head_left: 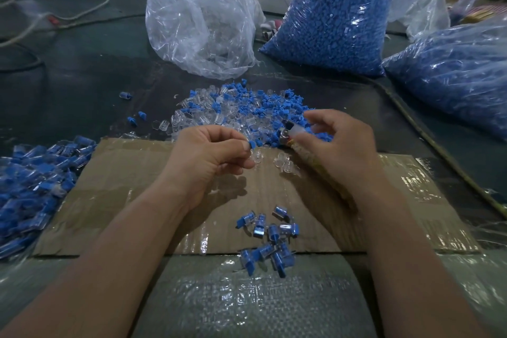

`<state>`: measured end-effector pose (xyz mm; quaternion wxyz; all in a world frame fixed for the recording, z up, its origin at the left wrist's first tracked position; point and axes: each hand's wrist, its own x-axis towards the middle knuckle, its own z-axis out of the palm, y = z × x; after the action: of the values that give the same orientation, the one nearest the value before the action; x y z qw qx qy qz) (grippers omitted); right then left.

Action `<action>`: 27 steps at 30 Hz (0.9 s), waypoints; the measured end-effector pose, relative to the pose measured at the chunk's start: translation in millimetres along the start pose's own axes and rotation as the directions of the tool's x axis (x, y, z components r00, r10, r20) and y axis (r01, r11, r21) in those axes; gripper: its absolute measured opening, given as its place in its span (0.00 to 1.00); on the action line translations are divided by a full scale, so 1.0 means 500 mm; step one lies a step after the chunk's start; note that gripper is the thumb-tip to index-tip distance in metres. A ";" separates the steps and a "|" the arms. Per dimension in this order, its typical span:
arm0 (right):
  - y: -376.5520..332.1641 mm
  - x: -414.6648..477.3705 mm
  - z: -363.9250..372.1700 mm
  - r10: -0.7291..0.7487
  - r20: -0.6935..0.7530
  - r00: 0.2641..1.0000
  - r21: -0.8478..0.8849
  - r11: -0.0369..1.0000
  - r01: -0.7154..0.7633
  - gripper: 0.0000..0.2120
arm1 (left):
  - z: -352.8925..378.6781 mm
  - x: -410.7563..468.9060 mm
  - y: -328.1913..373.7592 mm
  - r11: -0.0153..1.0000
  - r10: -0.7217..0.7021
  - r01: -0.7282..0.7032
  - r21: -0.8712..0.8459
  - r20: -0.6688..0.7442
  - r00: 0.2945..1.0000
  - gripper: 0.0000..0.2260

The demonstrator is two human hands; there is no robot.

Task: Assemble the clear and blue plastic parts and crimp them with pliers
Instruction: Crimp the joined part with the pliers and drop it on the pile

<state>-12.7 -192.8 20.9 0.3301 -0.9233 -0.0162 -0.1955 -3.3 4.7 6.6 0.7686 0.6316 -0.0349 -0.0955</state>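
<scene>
My left hand (211,151) pinches a small blue plastic part (251,144) with a clear part just below its fingertips. My right hand (340,145) grips the pliers (290,134), whose metal jaws point left toward the left hand and whose handle runs down under the palm. A mixed heap of loose clear and blue parts (241,110) lies just beyond both hands. Several assembled clear-and-blue pieces (269,239) lie on the cardboard sheet (137,186) below my hands. Two clear parts (282,159) lie between the hands.
A big pile of assembled pieces (35,189) covers the left. At the back stand a clear bag of clear parts (203,22) and bags of blue parts (334,22), (452,71). A cord (428,140) runs along the right. Woven plastic sheet (247,296) lies nearest me.
</scene>
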 end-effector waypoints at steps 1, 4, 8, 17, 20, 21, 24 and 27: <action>0.013 0.005 -0.013 0.081 0.003 0.997 -0.057 0.995 -0.080 0.24 | -0.001 0.001 -0.001 1.000 0.003 -0.003 0.000 -0.001 1.000 0.07; 0.051 0.016 -0.040 0.306 0.143 0.941 -0.223 0.937 -0.270 0.35 | -0.001 0.003 -0.003 1.000 0.011 -0.011 -0.002 -0.006 1.000 0.05; 0.060 0.018 -0.048 0.415 0.330 0.848 -0.407 0.873 -0.269 0.45 | 0.000 0.004 -0.004 1.000 0.015 -0.016 -0.014 -0.013 1.000 0.07; 0.050 0.021 -0.031 0.449 0.353 0.821 -0.485 0.838 -0.250 0.35 | -0.002 0.001 -0.002 1.000 0.020 -0.020 -0.015 -0.001 1.000 0.08; 0.042 0.020 -0.028 0.425 0.306 0.852 -0.429 0.860 -0.275 0.23 | -0.001 0.001 -0.004 1.000 0.017 -0.017 -0.022 -0.013 1.000 0.07; 0.038 0.020 -0.028 0.404 0.273 0.873 -0.416 0.868 -0.271 0.20 | -0.001 0.001 -0.004 0.999 0.015 -0.016 -0.029 -0.018 1.000 0.07; 0.029 0.016 -0.031 0.331 0.182 0.926 -0.374 0.894 -0.246 0.13 | -0.002 0.002 -0.005 0.999 0.013 -0.014 -0.042 -0.028 1.000 0.06; 0.019 0.012 -0.037 0.239 0.120 0.964 -0.278 0.940 -0.198 0.11 | -0.004 0.004 -0.008 0.999 0.010 -0.011 -0.035 -0.030 0.999 0.03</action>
<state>-12.1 -212.2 30.4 0.2220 -0.9672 0.0877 -0.0871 -1.5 5.4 2.1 0.7805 0.6191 -0.0251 -0.0824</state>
